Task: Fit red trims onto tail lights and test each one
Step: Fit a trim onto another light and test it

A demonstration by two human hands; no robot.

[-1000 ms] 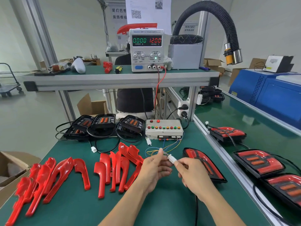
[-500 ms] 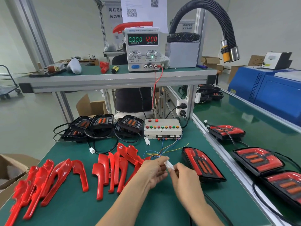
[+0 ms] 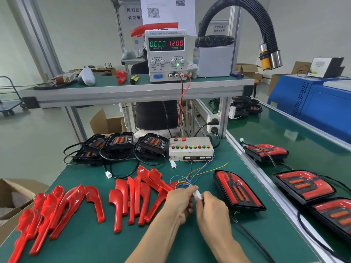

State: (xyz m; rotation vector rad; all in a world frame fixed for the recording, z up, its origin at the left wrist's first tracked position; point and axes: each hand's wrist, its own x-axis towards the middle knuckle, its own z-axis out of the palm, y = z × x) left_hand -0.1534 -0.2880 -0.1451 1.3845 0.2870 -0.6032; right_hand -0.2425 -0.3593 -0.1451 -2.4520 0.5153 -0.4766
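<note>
A green workbench point(image 3: 95, 243) fills the lower half of the frame, with a raised shelf point(image 3: 133, 90) across the middle. On the shelf, upper centre, stands a DC power supply point(image 3: 166, 56) whose displays read 0.000 and 12.00. Right of centre on the bench lies a tail light point(image 3: 237, 188) with its red lens up. More tail lights point(image 3: 303, 185) sit along the right edge on a neighbouring bench, and bare black housings point(image 3: 117, 145) are stacked at centre left. Red trims point(image 3: 133, 198) spread over the lower left and centre of the bench in loose groups. A beige test box point(image 3: 190, 149) with coloured buttons sits at centre, thin coloured wires point(image 3: 191, 177) trailing from it towards the hands. At lower centre the left hand point(image 3: 179, 203) and the right hand point(image 3: 213, 213) meet, each pinching one end of a small white connector point(image 3: 197, 195); whether its halves are fully mated is hard to tell.
</note>
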